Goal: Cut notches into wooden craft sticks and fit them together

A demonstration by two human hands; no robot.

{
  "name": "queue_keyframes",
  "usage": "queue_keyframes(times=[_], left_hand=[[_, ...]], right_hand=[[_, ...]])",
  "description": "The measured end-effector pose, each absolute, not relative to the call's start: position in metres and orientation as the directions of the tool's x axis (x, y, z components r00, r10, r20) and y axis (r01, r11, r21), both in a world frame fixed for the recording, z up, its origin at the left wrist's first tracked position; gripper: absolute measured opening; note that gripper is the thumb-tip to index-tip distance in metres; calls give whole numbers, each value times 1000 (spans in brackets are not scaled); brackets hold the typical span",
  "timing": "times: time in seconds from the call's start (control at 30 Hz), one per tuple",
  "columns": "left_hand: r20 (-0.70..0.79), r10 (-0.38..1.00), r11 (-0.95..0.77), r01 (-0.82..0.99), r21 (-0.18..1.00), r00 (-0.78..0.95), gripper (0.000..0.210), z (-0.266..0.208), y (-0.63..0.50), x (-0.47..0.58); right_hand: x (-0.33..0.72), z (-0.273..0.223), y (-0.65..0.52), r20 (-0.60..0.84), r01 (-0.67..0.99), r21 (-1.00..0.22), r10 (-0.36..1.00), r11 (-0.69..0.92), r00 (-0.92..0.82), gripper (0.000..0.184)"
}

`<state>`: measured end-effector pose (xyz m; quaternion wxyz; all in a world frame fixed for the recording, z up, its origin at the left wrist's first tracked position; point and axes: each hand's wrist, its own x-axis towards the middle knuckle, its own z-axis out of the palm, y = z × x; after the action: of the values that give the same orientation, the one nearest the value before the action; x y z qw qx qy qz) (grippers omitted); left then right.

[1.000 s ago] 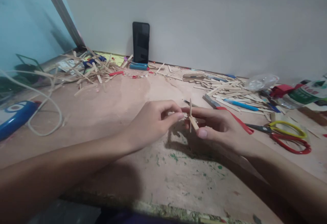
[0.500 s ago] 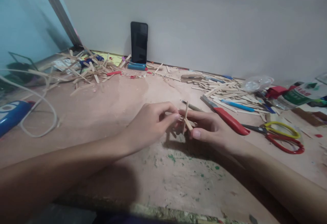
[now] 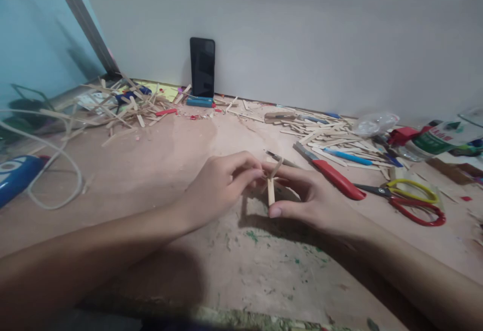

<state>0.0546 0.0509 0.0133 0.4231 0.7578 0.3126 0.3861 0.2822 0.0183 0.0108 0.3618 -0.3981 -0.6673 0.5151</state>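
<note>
Between my hands is a small piece made of crossed wooden craft sticks [image 3: 271, 191], held just above the table. My left hand [image 3: 227, 182] pinches its left end between thumb and fingertips. Opposite it, my right hand [image 3: 302, 190] grips the piece, with the thumb at the lower end of one stick and the index finger along the upper side. The exact joints of the sticks are partly hidden by the fingers. Just beyond my right hand lie a thin grey tool like a pen or blade [image 3: 279, 158] and a red-handled cutter [image 3: 337, 179].
Scissors [image 3: 411, 197] with yellow and red handles lie at the right. Behind them are a pile of craft sticks [image 3: 320, 134], a blue pen [image 3: 347, 156] and a plastic bottle [image 3: 433, 140]. A phone [image 3: 203, 67] stands against the wall. A white cable [image 3: 77, 170] loops at the left.
The craft-stick piece has turned in my fingers, so one stick now points down towards me. My right thumb has shifted left and lower. The whole view has moved slightly.
</note>
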Motion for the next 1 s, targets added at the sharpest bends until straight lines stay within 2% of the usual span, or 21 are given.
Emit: queue_keyframes(times=[0.2, 0.4, 0.7, 1.0], left_hand=[[342, 801, -463, 146, 874, 492, 16, 12, 52, 54], [355, 805, -471, 149, 869, 475, 13, 13, 54, 54], [315, 838, -415, 146, 898, 445, 14, 10, 55, 55], [371, 814, -484, 169, 859, 447, 14, 12, 53, 55]], right_hand=[[285, 9, 20, 122, 151, -968, 899, 202, -421, 68], [288, 4, 17, 177, 157, -955, 908, 252, -381, 86], [285, -1, 21, 215, 88, -964, 932, 251, -293, 64], [285, 1, 20, 152, 80, -981, 955, 177, -254, 65]])
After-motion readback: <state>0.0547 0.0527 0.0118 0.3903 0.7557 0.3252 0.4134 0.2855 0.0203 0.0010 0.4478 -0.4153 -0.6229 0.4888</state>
